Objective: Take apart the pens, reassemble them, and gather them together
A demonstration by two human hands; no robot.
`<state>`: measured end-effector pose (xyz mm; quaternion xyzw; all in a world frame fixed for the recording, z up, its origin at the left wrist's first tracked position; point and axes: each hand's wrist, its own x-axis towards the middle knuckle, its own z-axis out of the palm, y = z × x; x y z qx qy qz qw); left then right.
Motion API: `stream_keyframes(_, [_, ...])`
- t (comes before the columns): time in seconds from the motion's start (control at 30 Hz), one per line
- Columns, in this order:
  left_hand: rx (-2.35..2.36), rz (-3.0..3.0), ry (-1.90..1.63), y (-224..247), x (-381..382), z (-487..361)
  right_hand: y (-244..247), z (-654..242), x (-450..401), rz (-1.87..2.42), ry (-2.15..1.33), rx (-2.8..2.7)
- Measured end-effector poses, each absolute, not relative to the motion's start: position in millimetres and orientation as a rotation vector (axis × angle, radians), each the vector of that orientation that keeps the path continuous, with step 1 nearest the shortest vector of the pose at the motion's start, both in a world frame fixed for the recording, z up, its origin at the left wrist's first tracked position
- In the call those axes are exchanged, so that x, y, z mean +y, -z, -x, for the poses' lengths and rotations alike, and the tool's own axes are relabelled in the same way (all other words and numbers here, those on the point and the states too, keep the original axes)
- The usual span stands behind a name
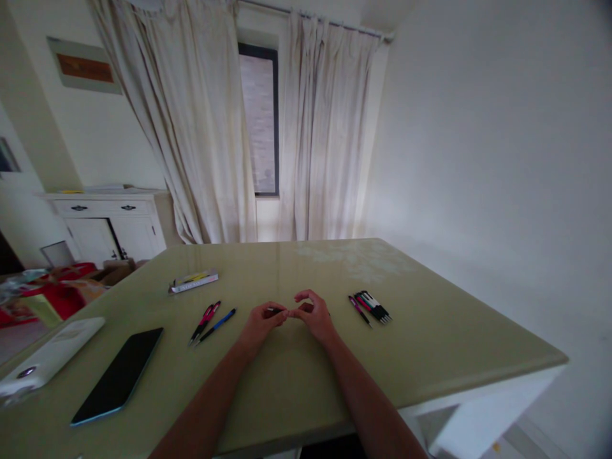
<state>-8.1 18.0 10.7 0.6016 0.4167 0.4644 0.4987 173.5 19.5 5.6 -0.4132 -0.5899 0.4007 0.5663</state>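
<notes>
Person's left hand (262, 320) pinches a slim dark piece (274, 310), mostly hidden, right hand (313, 314) touching its fingertips, grip can't tell, slim pink-and-black pens (206, 316) at nine o'clock, black-gripped multicoloured pens (375, 308) at three.

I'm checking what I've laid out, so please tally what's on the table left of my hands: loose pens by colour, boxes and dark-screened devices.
Pink-and-black pens: 2
Blue-and-black pen: 1
Small box: 1
Dark-screened device: 1
Total: 5
</notes>
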Motion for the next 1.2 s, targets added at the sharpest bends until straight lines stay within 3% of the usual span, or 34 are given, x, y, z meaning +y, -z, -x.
stream_keyframes(0.4, [1.190,-1.662,-1.211,-7.6,19.1,1.6,-6.7,-174.1,24.1,0.898,-0.974,-1.280])
stream_keyframes(0.8, [1.058,-1.722,-1.182,-1.7,20.0,0.8,-9.9,-171.0,23.3,0.831,-1.006,-1.216])
stream_keyframes(1.2, [1.071,-1.924,-1.282,1.0,16.8,-0.4,-7.2,-177.5,26.6,0.990,-0.849,-1.452])
